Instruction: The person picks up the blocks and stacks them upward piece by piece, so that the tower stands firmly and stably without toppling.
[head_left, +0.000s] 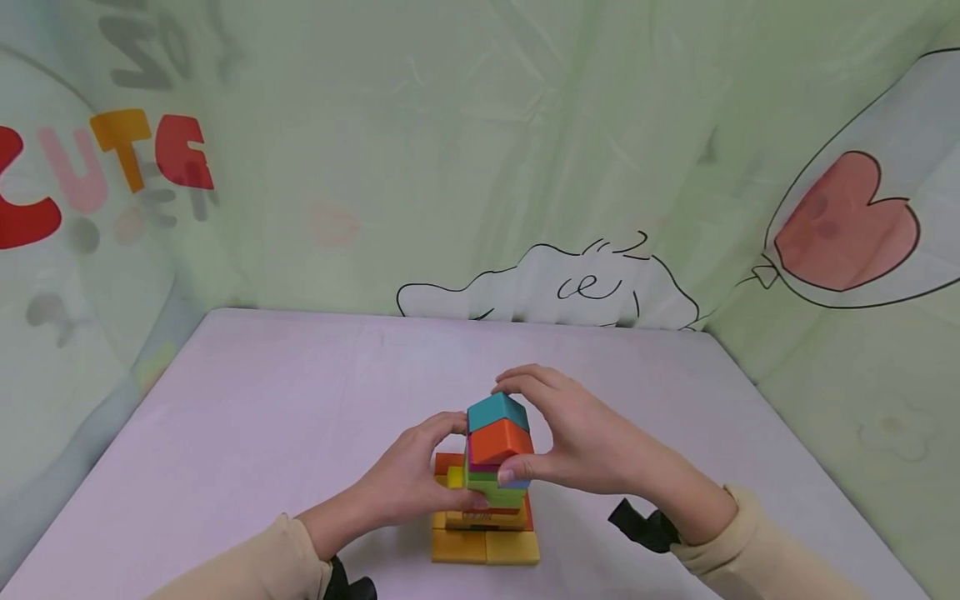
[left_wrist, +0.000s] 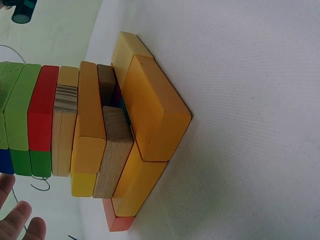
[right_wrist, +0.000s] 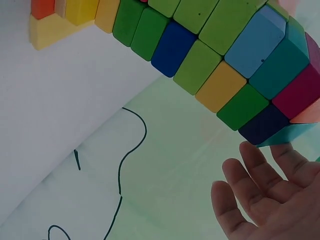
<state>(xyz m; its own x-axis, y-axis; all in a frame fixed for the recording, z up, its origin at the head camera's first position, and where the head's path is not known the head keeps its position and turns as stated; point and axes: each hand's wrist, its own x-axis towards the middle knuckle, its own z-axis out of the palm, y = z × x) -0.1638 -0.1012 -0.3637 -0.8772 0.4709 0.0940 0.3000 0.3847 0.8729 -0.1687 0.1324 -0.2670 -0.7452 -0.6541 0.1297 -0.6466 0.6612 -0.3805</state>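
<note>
A tall tower of colored wooden blocks [head_left: 501,443] rises from wide yellow base blocks [head_left: 459,547] in the head view. At its top sit a teal block [head_left: 495,410] and an orange block. My left hand [head_left: 408,471] holds the tower's left side, thumb against a light green block and index finger higher up. From the right, my right hand [head_left: 592,433] grips the top part, thumb low in front and fingers behind. The right wrist view shows its fingertips at a dark blue block [right_wrist: 264,125]. A red block [left_wrist: 42,107] shows midway up in the left wrist view.
The tower stands on a pale lilac table [head_left: 322,383], near its front edge. A printed curtain [head_left: 360,150] hangs behind and along the sides. Black straps [head_left: 645,527] sit at the wrists, by the beige sleeves.
</note>
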